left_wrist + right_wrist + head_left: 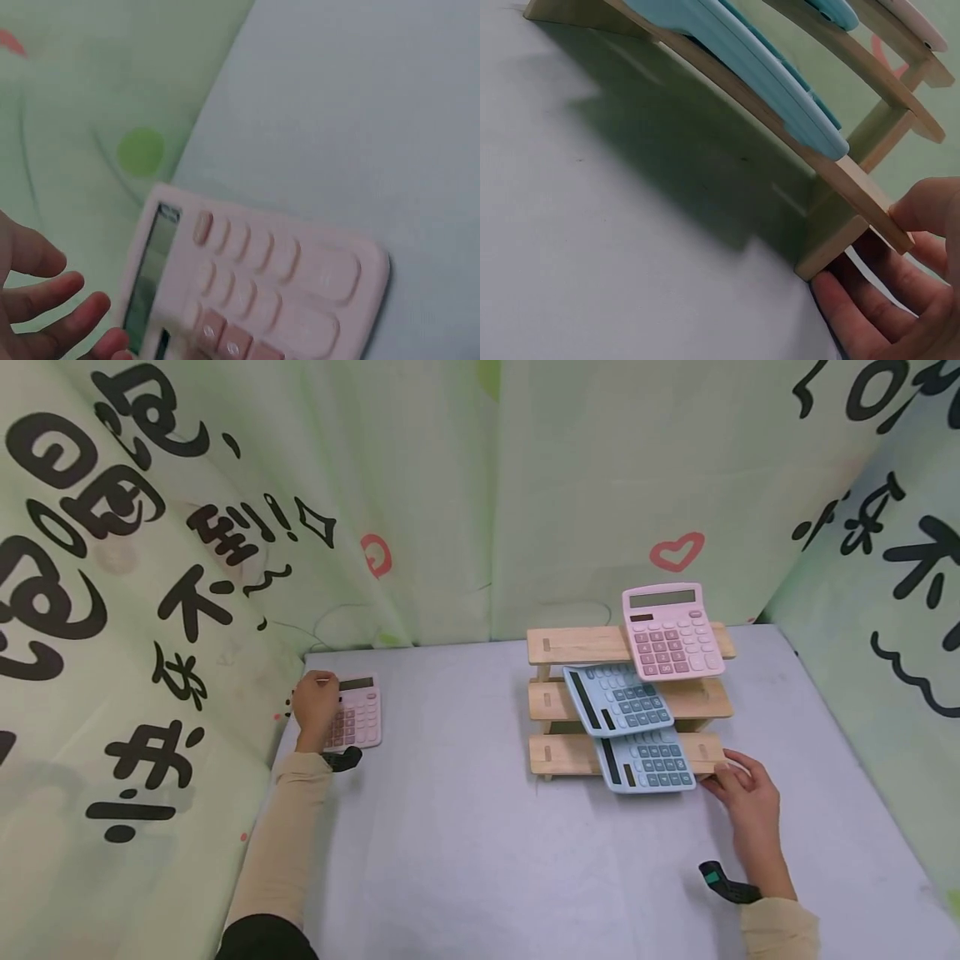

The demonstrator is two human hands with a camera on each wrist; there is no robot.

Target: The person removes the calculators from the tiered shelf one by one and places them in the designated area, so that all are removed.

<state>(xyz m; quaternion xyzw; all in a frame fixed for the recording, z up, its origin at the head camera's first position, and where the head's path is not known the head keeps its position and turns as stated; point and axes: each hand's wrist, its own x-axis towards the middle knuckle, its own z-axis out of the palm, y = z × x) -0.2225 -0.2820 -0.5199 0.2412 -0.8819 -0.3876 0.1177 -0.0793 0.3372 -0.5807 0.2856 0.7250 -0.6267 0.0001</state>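
Observation:
My left hand (315, 706) is at the left edge of a pink calculator (363, 714) lying on the table. In the left wrist view, its relaxed fingers (56, 322) are spread beside the display end. With my right hand (750, 802) I grip the front right end of a three-tier wooden rack (573, 646); the thumb is at the bottom board's end and the fingers reach beneath it. Another pink calculator (671, 631) leans on the top tier. One light-blue calculator (626, 697) is on the middle tier, turned sideways, and a second light-blue calculator (648, 762) on the bottom tier.
A white cloth covers the table (450, 843). Pale green curtains (435, 510) with black lettering hang along the back and both sides, close to the table's edges. The rack stands toward the right, near the back.

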